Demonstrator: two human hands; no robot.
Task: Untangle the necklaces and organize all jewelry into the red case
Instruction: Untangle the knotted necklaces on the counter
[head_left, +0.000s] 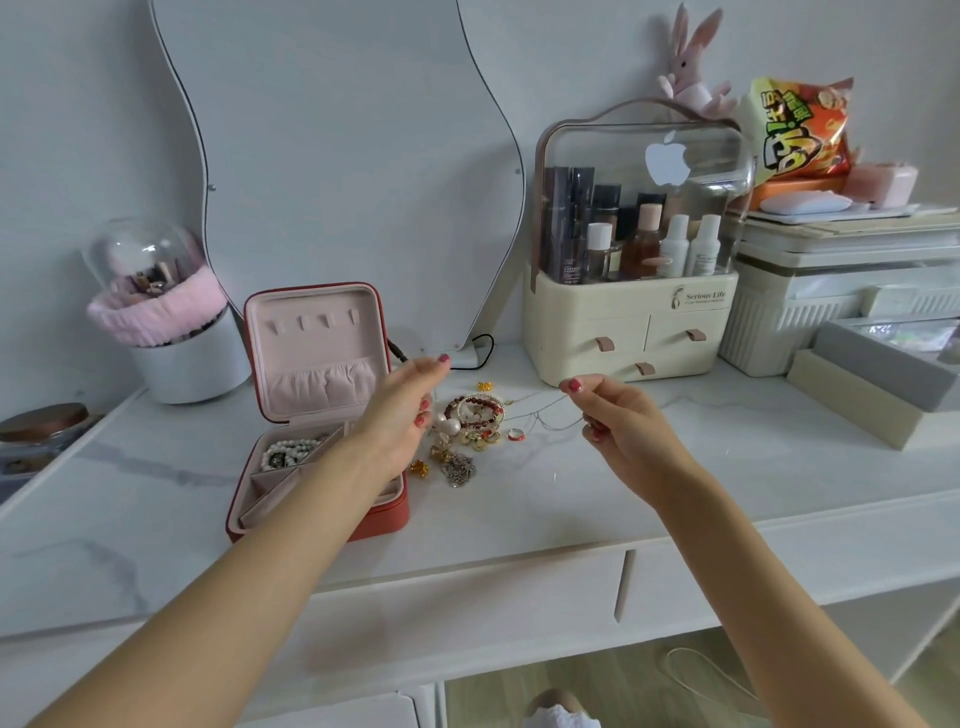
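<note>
One square red jewelry case with a pale pink lining (317, 415) stands open on your white marble-patterned vanity top (519, 499), lid upright, with four small hooks in the lid and one white-and-dark beaded bracelet (287, 453) in its back-left compartment. At 3 o'clock of the case lies one heap of loose jewelry (470, 426): beaded red bangles, pearls, gold rings and a crumpled silver chain; its pieces overlap too much for an exact count. One red-and-white ring (516, 435) sits just beside the heap at its 3 o'clock.

Your left hand (402, 410) hovers above the case's right edge, at 9 o'clock of the heap, index finger stretched out and the other fingers curled; whether it pinches anything you cannot tell. Your right hand (618, 415) sits at 3 o'clock of the heap, thumb and forefinger pinching one thin gold necklace chain (540, 410). The chain trails from that pinch toward 9 o'clock, down to the heap.

At 12 o'clock stand one wavy frameless mirror (343, 156) and one cream cosmetics organizer with three drawers (631, 312).
</note>
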